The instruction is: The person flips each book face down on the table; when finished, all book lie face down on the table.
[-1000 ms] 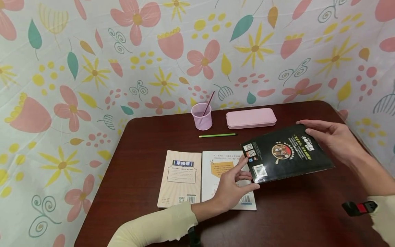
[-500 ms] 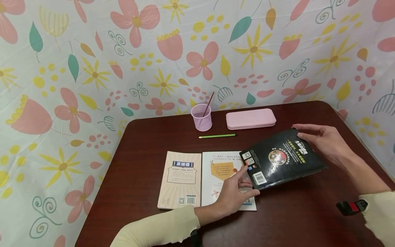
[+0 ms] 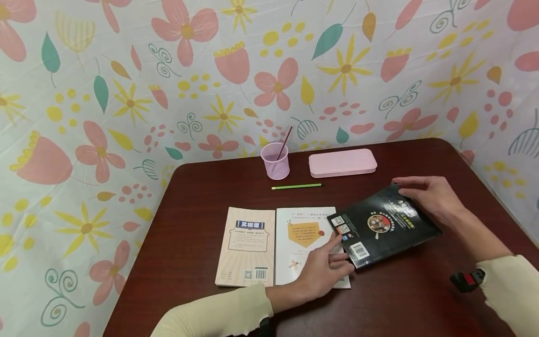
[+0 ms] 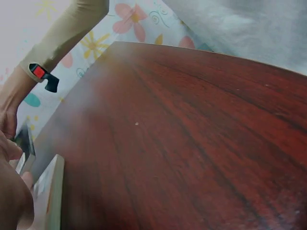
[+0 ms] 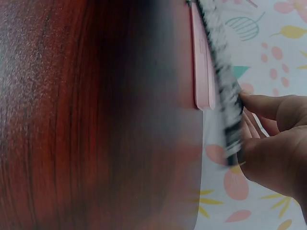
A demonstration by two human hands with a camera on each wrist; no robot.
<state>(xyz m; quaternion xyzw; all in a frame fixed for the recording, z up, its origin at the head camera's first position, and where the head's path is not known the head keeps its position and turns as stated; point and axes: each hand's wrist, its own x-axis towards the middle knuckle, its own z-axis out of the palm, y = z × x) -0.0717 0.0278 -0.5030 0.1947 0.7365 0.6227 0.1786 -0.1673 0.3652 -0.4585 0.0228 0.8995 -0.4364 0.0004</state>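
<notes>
A black book (image 3: 404, 238) with a round picture and a barcode on its cover is held tilted between both hands in the head view. My right hand (image 3: 435, 199) pinches its upper right corner, thumb on the cover. At the lower left corner, my left hand (image 3: 320, 271) holds the edge between fingers and thumb. Beneath the left hand lies a white book (image 3: 305, 217), partly covered by that hand. A beige book (image 3: 250, 238) lies flush along its left side. In the right wrist view the black book (image 5: 223, 72) shows edge-on and blurred beside the right hand (image 5: 278, 139).
Toward the back of the dark wooden table (image 3: 202, 182) stand a pink cup (image 3: 275, 164) with a thin dark stick in it and a pink pencil case (image 3: 343, 163). A green pencil (image 3: 296, 186) lies in front of them. A flowered cloth (image 3: 168, 84) hangs behind.
The black book has come lower and a little left, its right end swinging down toward the person. My right hand moved left and down with it; the left hand shifted slightly right.
</notes>
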